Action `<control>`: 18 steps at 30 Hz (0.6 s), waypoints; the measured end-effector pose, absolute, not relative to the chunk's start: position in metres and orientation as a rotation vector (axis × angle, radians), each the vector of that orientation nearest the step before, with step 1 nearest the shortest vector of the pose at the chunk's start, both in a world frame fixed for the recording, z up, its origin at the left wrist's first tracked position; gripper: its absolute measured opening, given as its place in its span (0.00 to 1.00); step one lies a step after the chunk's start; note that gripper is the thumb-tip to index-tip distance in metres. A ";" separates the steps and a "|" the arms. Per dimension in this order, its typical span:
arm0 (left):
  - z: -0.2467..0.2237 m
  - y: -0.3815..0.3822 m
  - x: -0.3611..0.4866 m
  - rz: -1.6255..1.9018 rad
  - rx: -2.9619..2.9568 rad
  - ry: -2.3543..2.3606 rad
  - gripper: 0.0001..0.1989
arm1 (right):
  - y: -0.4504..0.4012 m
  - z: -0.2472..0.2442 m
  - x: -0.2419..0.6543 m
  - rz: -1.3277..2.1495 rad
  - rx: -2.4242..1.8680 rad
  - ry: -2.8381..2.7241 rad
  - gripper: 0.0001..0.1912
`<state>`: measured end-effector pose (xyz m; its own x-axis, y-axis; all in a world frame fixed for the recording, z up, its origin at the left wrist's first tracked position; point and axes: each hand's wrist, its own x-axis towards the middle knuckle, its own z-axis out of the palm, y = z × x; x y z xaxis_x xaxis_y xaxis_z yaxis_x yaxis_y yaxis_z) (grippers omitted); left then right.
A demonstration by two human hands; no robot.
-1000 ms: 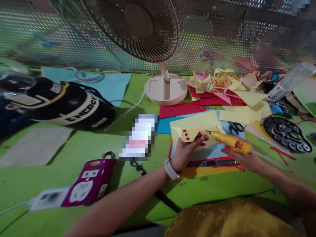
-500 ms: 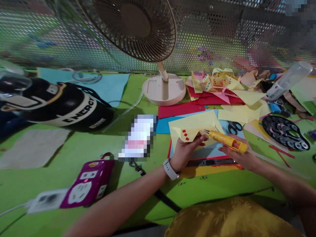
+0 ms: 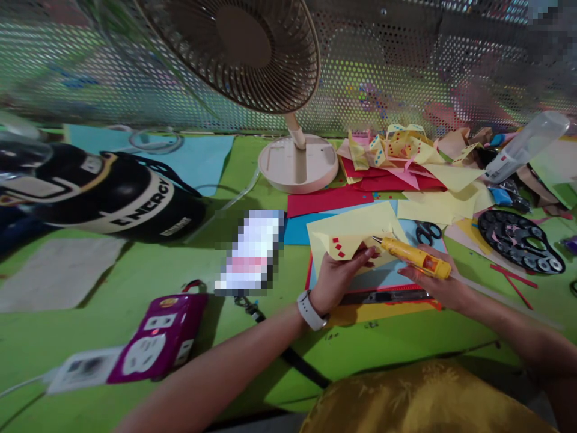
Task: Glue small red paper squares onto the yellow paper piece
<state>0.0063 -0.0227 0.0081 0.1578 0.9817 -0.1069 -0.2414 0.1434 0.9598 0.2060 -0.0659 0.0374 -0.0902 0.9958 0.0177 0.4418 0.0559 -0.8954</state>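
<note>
My left hand (image 3: pixel 338 281) is closed on a pale yellow piece of paper (image 3: pixel 350 243) with several small red squares on it, thumb and fingers pinching its right edge. In my right hand (image 3: pixel 435 287) lies a yellow glue gun (image 3: pixel 417 257), with a clear glue stick trailing from its back end. Its metal nozzle points left, just over the left fingertips; whether it touches the paper I cannot tell. Beneath both hands is a light blue sheet (image 3: pixel 382 279). A dark utility knife (image 3: pixel 390 296) lies along its near edge, and black scissors (image 3: pixel 428 233) sit beyond my right hand.
A fan (image 3: pixel 298 165) stands behind the papers. Paper scraps (image 3: pixel 406 150) are heaped at the back right, near a clear bottle (image 3: pixel 527 147) and a black palette (image 3: pixel 520 240). To my left are a phone (image 3: pixel 252 252), a purple power strip (image 3: pixel 157 337) and a large black bottle (image 3: pixel 135 198).
The view has shifted very slightly. Both hands, the glue gun and the paper keep the same positions.
</note>
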 end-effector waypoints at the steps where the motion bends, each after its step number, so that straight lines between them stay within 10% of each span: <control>1: 0.008 -0.023 0.006 1.121 1.001 0.978 0.09 | -0.066 0.037 0.206 0.988 -1.467 -1.631 0.12; 18: 0.009 -0.024 0.006 1.115 0.988 0.974 0.11 | -0.066 0.042 0.203 0.963 -1.499 -1.656 0.13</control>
